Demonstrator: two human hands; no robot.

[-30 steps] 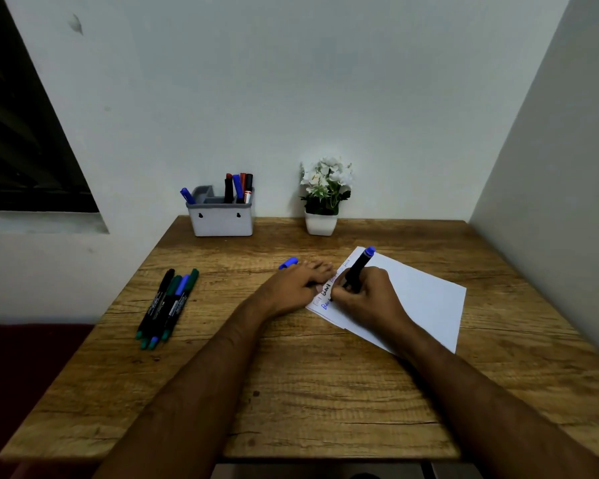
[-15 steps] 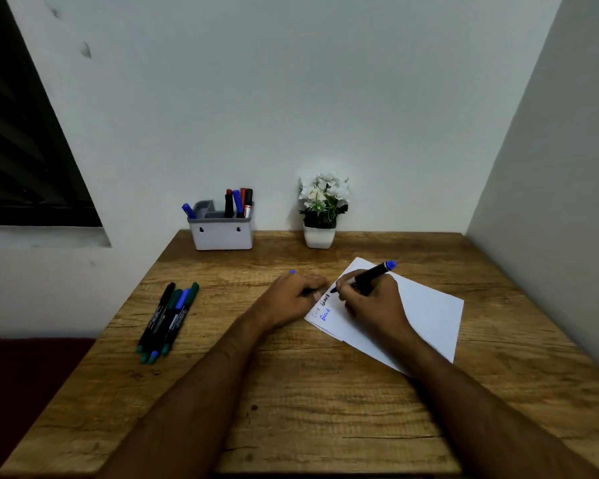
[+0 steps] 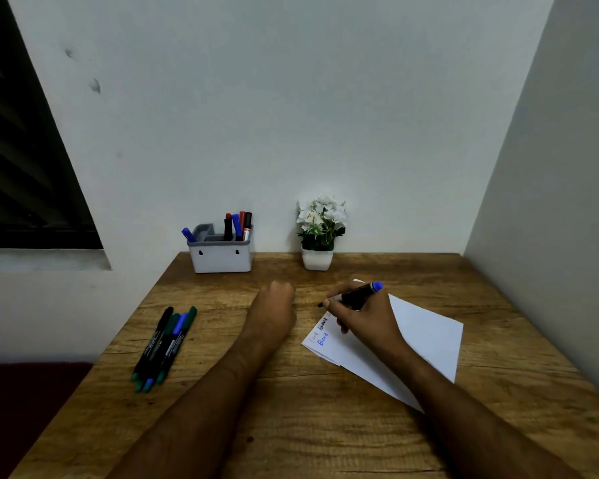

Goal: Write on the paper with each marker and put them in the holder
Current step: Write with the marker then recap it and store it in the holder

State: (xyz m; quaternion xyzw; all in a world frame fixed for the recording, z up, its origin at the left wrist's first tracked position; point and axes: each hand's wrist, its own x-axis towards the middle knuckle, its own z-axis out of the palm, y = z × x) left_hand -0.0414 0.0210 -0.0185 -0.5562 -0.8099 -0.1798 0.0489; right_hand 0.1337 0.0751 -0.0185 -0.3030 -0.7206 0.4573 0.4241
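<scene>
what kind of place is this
Probably a small writing desk in a corner of a home or study room: a wooden table set against plain walls, a marker holder, a small potted plant and a window at the left.

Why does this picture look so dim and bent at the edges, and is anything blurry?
Head view: the light is low and even, with no glare on the table; the wide lens makes the walls and window lean outward; the left hand looks slightly smeared, while the right hand, its marker and the holder stay fairly sharp; writing on the paper is too small to read surely.
</scene>
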